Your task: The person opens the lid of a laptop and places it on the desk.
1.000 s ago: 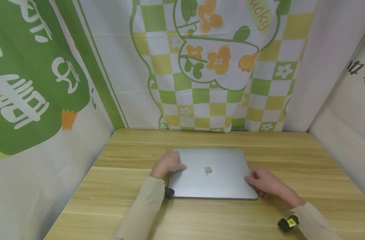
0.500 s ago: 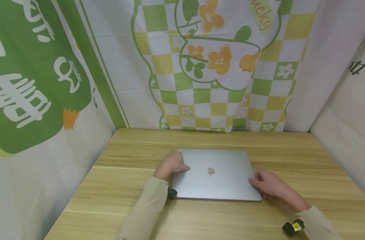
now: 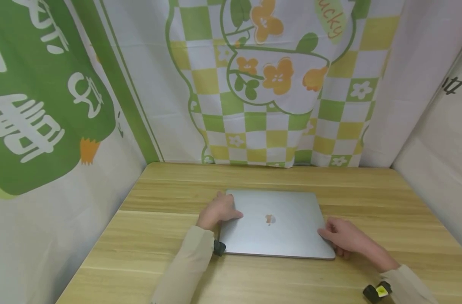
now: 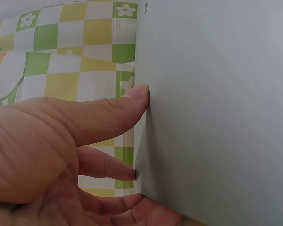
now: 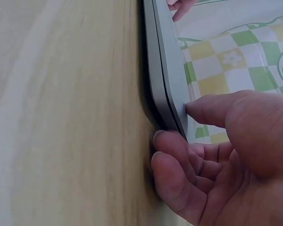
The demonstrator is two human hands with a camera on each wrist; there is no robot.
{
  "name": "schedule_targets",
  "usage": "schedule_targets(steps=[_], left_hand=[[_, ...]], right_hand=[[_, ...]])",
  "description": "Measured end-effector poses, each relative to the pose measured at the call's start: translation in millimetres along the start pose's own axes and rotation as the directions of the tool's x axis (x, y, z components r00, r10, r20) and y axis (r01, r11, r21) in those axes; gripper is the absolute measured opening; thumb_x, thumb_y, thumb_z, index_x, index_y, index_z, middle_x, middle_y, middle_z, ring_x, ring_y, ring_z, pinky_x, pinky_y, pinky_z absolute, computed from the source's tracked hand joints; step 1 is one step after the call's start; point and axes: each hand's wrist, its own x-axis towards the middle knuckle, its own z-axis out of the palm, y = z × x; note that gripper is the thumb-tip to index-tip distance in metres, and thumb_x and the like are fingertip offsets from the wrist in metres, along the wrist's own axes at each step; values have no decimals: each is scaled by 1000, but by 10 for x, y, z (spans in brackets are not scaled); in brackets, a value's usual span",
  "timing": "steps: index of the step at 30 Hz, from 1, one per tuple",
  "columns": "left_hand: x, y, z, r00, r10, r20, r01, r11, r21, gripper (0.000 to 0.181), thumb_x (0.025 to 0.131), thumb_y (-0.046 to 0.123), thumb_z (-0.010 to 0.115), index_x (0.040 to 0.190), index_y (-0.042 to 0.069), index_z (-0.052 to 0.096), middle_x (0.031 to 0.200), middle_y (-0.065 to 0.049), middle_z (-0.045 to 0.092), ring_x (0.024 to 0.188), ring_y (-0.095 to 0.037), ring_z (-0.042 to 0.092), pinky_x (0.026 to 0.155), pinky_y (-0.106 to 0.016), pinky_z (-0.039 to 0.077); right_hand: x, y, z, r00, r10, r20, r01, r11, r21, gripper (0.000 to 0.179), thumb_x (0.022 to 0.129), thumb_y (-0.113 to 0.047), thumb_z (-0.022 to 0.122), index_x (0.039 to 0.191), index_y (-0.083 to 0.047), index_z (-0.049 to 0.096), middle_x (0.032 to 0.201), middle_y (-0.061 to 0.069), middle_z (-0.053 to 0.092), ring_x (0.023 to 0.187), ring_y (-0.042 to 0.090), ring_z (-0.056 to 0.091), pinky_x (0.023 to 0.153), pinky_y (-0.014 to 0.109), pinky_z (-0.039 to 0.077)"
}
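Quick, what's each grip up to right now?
Left grip: holding the closed, rectangular, silver metal laptop by its left edge.
Right grip: holding the same laptop by its right edge.

The silver-grey laptop [image 3: 282,240], thin, closed and round-cornered, lies lid up between the fingers of the left hand [image 3: 219,210] and the right hand [image 3: 345,236]. Its left edge runs beneath the left thumb [image 4: 115,113]; its near right corner touches the right fingers [image 5: 169,176]. An apple-shaped logo [image 3: 270,219] shines between the thumbs.
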Motion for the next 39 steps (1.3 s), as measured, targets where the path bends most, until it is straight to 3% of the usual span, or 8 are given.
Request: schedule_targets(steps=[6, 10, 14, 18, 22, 28, 30, 39], left_hand=[[7, 20, 43, 1000, 18, 6, -18, 1000, 9, 64, 86, 39, 74, 128, -5, 56, 146, -40, 34, 56, -20, 56, 46, -27, 46], [5, -13, 42, 999, 53, 0, -53, 998, 27, 64, 86, 40, 74, 128, -6, 56, 140, -35, 44, 85, -29, 62, 68, -38, 56], [-8, -114, 11, 993, 122, 8, -122, 992, 33, 63, 88, 40, 72, 125, -8, 56, 128, -31, 54, 103, -32, 57, 87, -46, 54], [0, -171, -22, 984, 175, 40, -177, 983, 39, 56, 89, 40, 70, 118, -7, 58, 120, -28, 56, 95, -27, 54, 80, -42, 54], [-10, -156, -46, 976, 201, 84, -208, 975, 78, 46, 91, 42, 68, 104, -1, 61, 111, -23, 61, 103, -31, 53, 79, -41, 51], [-82, -104, -68, 971, 202, 126, -221, 962, 160, 63, 91, 46, 66, 129, -3, 55, 141, -30, 49, 135, -45, 43, 104, -54, 46], [-112, -97, -70, 971, 200, 130, -222, 958, 183, 67, 91, 48, 66, 134, -2, 52, 145, -32, 43, 134, -45, 44, 107, -55, 44], [-234, -129, -48, 963, 241, 117, -262, 938, 227, 62, 92, 49, 63, 131, 2, 54, 139, -32, 48, 126, -43, 52, 102, -54, 48]], right_hand=[[-32, 54, -8, 1000, 10, 1, -10, 1000, -1, 29, 97, -32, 60, 81, -9, 50, 61, 4, 58, 44, 16, 57, 39, 32, 51], [-32, 53, -15, 1000, 15, 9, -15, 1000, -15, 29, 97, -33, 60, 82, -10, 51, 63, 4, 58, 45, 16, 56, 39, 31, 51], [-26, 9, -45, 999, 11, 35, -10, 1000, -28, 28, 96, -34, 61, 84, -11, 53, 65, 4, 58, 47, 17, 56, 41, 30, 50], [-43, -16, -101, 997, -21, 75, 23, 999, -31, 28, 97, -35, 60, 85, -10, 54, 67, 4, 57, 52, 17, 56, 43, 30, 51], [-62, -38, -148, 993, -71, 90, 78, 994, -77, 26, 97, -33, 61, 84, -11, 56, 67, 3, 57, 56, 17, 55, 45, 30, 50], [-72, -139, -206, 988, -149, 47, 156, 970, -187, 27, 97, -35, 59, 81, -14, 61, 62, -3, 56, 54, 10, 49, 46, 25, 42], [-76, -187, -220, 984, -178, 29, 180, 962, -206, 27, 98, -36, 58, 81, -15, 62, 62, -5, 55, 54, 8, 47, 47, 24, 40], [-120, -372, -194, 949, -315, -18, 300, 919, -254, 22, 98, -34, 58, 82, -20, 64, 65, -9, 55, 56, 3, 45, 48, 21, 41]])
